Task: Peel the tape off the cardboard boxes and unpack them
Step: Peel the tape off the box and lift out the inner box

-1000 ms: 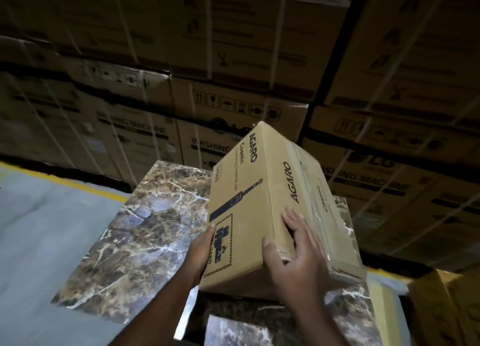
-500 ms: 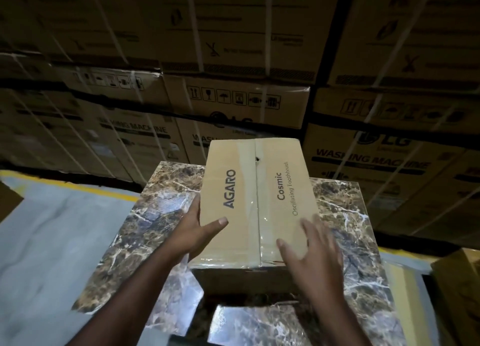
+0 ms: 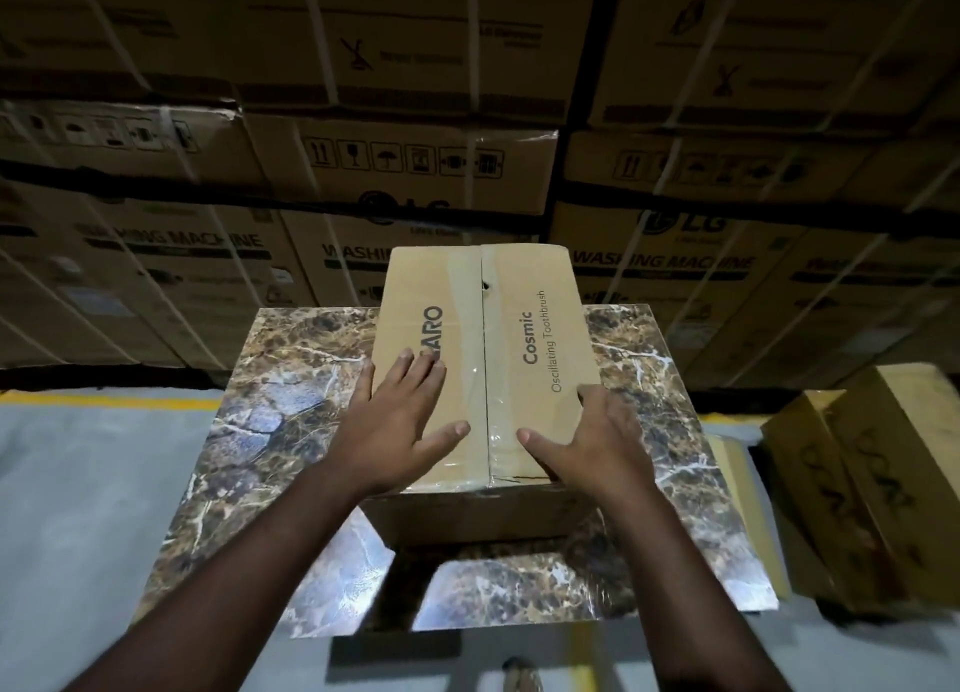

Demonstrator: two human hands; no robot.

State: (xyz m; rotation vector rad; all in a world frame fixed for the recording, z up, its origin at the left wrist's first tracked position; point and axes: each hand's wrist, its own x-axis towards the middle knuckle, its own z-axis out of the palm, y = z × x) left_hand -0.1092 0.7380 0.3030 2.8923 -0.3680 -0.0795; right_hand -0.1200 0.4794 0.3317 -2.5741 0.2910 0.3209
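A box (image 3: pixel 488 358) sits flat on a marble-patterned table (image 3: pixel 291 395), at the middle of the head view, its long side running toward 12 o'clock. Its top flaps meet in a centre seam that is covered by a strip of clear tape (image 3: pixel 470 327), glossy near the front edge. Print on the right flap reads "Cosmic Oscillating Toothbrush"; on the left flap only "ARO" shows, the rest hidden by fingers.

The left hand (image 3: pixel 400 426) lies palm down on the left flap, at 9 o'clock from the seam, fingers straight and spread, pointing toward 12 o'clock, the thumb stretched toward the tape. It presses flat and grips nothing. The right hand (image 3: pixel 587 442) rests on the near right part of the top, at 3 o'clock from the seam, thumb lying on the flap and pointing toward the tape. Its fingers reach over the right edge of the box, where they seem to bend down the side; how far they curl cannot be told, since the edge hides them.

The tape is unbroken along the seam and the flaps are closed.

Behind the table, from 10 to 2 o'clock, stands a wall of big strapped cartons (image 3: pixel 415 171) marked "WASHING MACHINE". At 3 o'clock, well apart from the table, more small boxes (image 3: pixel 872 473) lie on the grey floor (image 3: pixel 78 483). A yellow line (image 3: pixel 104 400) runs along the floor at 9 o'clock, at the foot of the cartons.
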